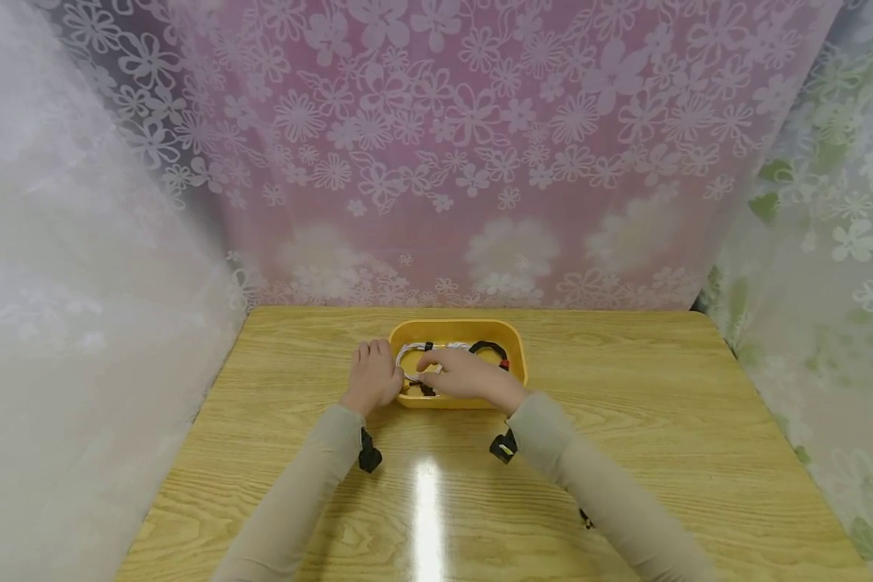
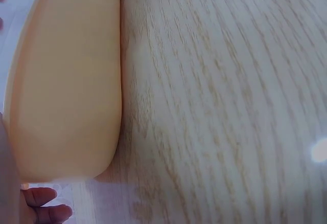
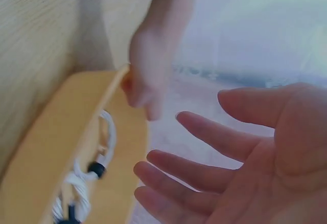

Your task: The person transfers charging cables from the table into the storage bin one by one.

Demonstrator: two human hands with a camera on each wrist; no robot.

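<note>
A yellow plastic bin (image 1: 518,347) stands on the wooden table with coiled cables inside. Among them are a white cable (image 1: 402,353) with a black tie and a black cable (image 1: 505,353) with a red part. My left hand (image 1: 374,376) grips the bin's left end; in the right wrist view, part of that hand (image 3: 149,63) laps over the rim. Above the bin's opening is my right hand (image 1: 469,373), palm and spread fingers (image 3: 204,132) showing in the right wrist view with nothing in them. The left wrist view mostly shows the bin's outer wall (image 2: 71,81).
The wooden table (image 1: 626,388) runs out on both sides of the bin. Behind it hangs a pink flowered curtain (image 1: 436,162), with pale cloths at left and right. A small dark object (image 1: 586,519) lies beside the right forearm, partly hidden.
</note>
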